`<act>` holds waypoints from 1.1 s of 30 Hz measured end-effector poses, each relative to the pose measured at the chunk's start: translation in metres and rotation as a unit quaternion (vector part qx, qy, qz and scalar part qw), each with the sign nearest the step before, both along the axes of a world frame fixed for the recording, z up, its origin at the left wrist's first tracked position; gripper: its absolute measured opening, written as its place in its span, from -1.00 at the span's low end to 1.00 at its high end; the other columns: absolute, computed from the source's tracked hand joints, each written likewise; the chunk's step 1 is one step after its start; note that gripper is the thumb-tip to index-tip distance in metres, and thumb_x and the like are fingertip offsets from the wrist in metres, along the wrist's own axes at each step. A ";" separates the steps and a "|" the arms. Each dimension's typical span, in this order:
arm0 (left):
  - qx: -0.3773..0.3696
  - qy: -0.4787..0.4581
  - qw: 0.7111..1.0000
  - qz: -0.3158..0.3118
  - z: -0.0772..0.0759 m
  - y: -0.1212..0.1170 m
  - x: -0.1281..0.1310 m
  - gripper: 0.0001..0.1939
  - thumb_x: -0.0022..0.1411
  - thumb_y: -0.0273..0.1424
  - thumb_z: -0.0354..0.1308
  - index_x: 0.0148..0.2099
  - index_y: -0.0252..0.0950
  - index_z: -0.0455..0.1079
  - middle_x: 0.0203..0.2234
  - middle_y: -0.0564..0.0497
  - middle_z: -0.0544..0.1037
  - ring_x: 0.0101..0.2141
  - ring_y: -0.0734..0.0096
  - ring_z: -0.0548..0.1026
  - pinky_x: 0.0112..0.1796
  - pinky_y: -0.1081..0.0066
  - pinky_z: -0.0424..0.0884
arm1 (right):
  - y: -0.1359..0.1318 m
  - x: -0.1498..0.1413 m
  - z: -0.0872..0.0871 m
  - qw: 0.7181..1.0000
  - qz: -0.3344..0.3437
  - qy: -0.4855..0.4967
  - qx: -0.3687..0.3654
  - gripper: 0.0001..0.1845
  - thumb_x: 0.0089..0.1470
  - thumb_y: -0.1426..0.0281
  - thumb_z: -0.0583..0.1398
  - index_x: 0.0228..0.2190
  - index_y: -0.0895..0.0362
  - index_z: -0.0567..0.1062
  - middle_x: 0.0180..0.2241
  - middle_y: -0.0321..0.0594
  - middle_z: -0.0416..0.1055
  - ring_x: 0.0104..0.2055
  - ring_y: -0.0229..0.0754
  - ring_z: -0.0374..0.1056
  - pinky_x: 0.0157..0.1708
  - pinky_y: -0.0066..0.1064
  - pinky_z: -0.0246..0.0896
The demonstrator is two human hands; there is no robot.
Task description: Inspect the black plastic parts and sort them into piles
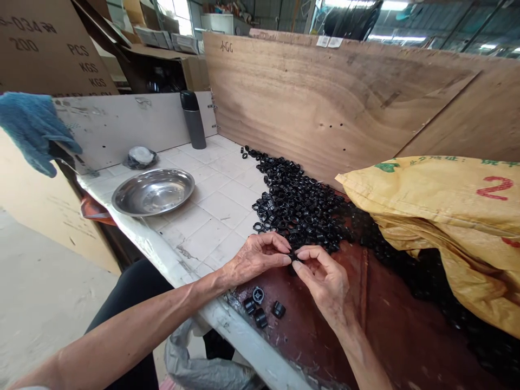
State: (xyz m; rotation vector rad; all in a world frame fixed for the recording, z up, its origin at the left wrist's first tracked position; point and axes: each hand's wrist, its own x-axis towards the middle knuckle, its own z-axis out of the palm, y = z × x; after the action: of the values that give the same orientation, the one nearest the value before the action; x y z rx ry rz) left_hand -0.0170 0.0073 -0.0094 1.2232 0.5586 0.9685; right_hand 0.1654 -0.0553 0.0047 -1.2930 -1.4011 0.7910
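Observation:
My left hand [260,254] and my right hand [323,273] meet at the front of a heap of black plastic rings [300,200]. Between the fingertips of both hands is a small black plastic part [293,257], mostly covered by the fingers, so its exact shape is hard to make out. Thumb and fingers of each hand are pinched on it. Below my left hand, several black round caps [260,318] lie on the reddish-brown board [309,330], close to the table's front edge.
A shallow steel bowl [153,192] sits on the white tiles at left, with a dark flask [193,120] behind it. The yellow sack [442,206] lies at right over more black parts. A wooden panel [325,97] closes the back. A blue cloth [32,122] hangs over the left corner.

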 end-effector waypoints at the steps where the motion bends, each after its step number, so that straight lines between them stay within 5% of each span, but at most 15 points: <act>1: -0.005 0.000 1.000 -0.009 0.000 0.000 0.000 -0.77 0.07 -0.32 0.45 -0.33 -0.33 0.50 -0.16 -0.07 0.54 -0.17 0.33 0.54 -0.06 0.27 0.47 | 0.000 0.000 0.000 1.000 0.001 -0.011 0.001 -0.89 0.10 0.32 0.31 -0.31 0.08 0.53 -0.20 -0.17 0.50 -0.12 -0.12 0.46 -0.13 -0.38 0.44; 6: -0.026 0.012 0.999 -0.036 0.001 0.000 0.001 -0.73 0.04 -0.31 0.48 -0.35 -0.33 0.48 -0.21 -0.06 0.56 -0.19 0.34 0.54 -0.07 0.32 0.46 | -0.002 -0.003 -0.004 0.999 -0.049 0.002 -0.018 -0.66 0.11 0.27 0.32 -0.07 0.05 0.50 -0.18 -0.17 0.56 -0.19 -0.13 0.52 -0.18 -0.36 0.49; 10: -0.118 -0.032 0.991 -0.059 0.003 0.000 0.001 -0.62 0.03 -0.36 0.49 -0.14 -0.30 0.45 -0.37 0.05 0.57 -0.38 0.50 0.52 -0.24 0.44 0.43 | 0.000 -0.003 -0.004 0.999 -0.044 -0.022 0.006 -0.81 0.12 0.28 0.32 -0.20 0.04 0.60 -0.21 -0.19 0.58 -0.19 -0.12 0.52 -0.19 -0.37 0.48; 13: -0.132 -0.062 0.987 -0.067 0.005 -0.001 0.001 -0.61 0.05 -0.39 0.47 -0.09 -0.32 0.46 -0.37 0.04 0.59 -0.36 0.50 0.56 -0.17 0.43 0.45 | 0.000 0.000 -0.004 0.996 -0.024 -0.064 0.059 -0.78 0.19 0.34 0.26 -0.13 0.00 0.64 -0.10 -0.17 0.54 -0.06 -0.10 0.49 -0.12 -0.37 0.47; 20: -0.124 -0.064 0.987 -0.082 0.006 -0.003 0.001 -0.65 0.09 -0.40 0.45 -0.10 -0.34 0.45 -0.29 -0.05 0.64 -0.29 0.41 0.60 -0.10 0.35 0.48 | -0.003 0.000 -0.003 0.997 -0.050 -0.063 0.021 -0.79 0.18 0.31 0.29 -0.12 0.04 0.57 -0.21 -0.20 0.57 -0.20 -0.12 0.52 -0.16 -0.32 0.48; 23: -0.109 -0.054 0.990 -0.067 0.002 -0.002 0.002 -0.66 0.08 -0.40 0.46 -0.11 -0.34 0.47 -0.29 -0.04 0.62 -0.27 0.41 0.59 -0.12 0.38 0.48 | -0.002 0.000 -0.001 0.989 -0.027 -0.125 0.079 -0.90 0.22 0.36 0.26 -0.21 0.04 0.59 -0.21 -0.20 0.56 -0.14 -0.12 0.50 -0.05 -0.30 0.42; 33: -0.066 -0.031 0.997 -0.025 0.004 -0.005 0.002 -0.71 0.07 -0.42 0.46 -0.17 -0.36 0.51 -0.26 -0.02 0.56 -0.21 0.39 0.54 -0.08 0.35 0.46 | -0.001 0.000 0.001 0.970 0.010 -0.173 0.173 -0.76 0.27 0.51 0.19 -0.08 0.08 0.60 -0.15 -0.14 0.52 -0.09 -0.15 0.46 0.00 -0.31 0.40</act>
State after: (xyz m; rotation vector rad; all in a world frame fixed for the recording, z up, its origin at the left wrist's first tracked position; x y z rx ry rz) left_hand -0.0146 0.0027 -0.0058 1.0800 0.5322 0.9103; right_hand 0.1651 -0.0565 0.0058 -1.1765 -1.7418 0.3182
